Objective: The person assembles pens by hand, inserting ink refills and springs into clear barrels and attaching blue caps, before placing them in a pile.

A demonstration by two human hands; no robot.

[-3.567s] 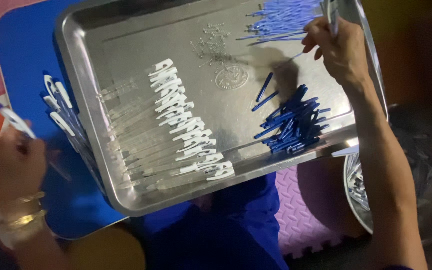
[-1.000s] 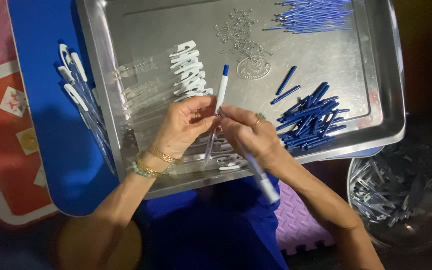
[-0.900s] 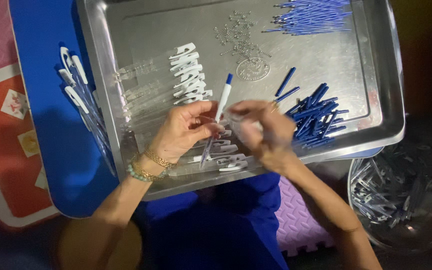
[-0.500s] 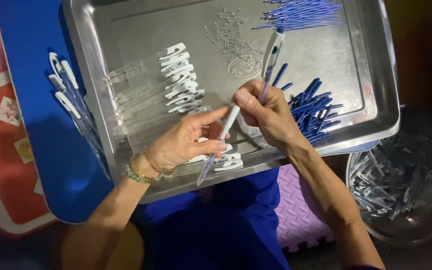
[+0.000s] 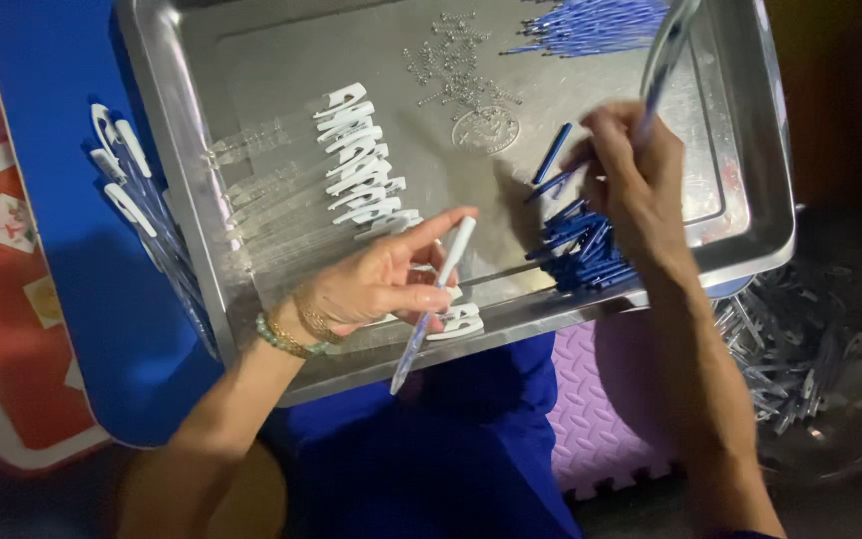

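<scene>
My left hand (image 5: 376, 284) grips a clear pen barrel (image 5: 431, 309) with a white top, tilted over the near rim of the steel tray (image 5: 202, 260). My right hand (image 5: 631, 170) holds another clear pen tube (image 5: 662, 60), raised over the tray's right half. Just below that hand lies a pile of blue pen caps (image 5: 581, 250). A row of white-clipped clear barrels (image 5: 361, 175) sits in the tray's middle. Thin blue refills (image 5: 591, 25) lie at the far edge, and small springs (image 5: 456, 60) are scattered beside them.
Finished pens (image 5: 137, 210) lie on the blue board (image 5: 62, 250) left of the tray. A metal bowl (image 5: 850, 439) with several clear pen parts stands at the right. A purple foam mat (image 5: 591, 419) and a red mat (image 5: 2, 329) lie underneath.
My hands have come apart. My right hand moved up and right over the blue caps with a clear tube. My left hand stayed near the front rim, keeping the white-topped barrel.
</scene>
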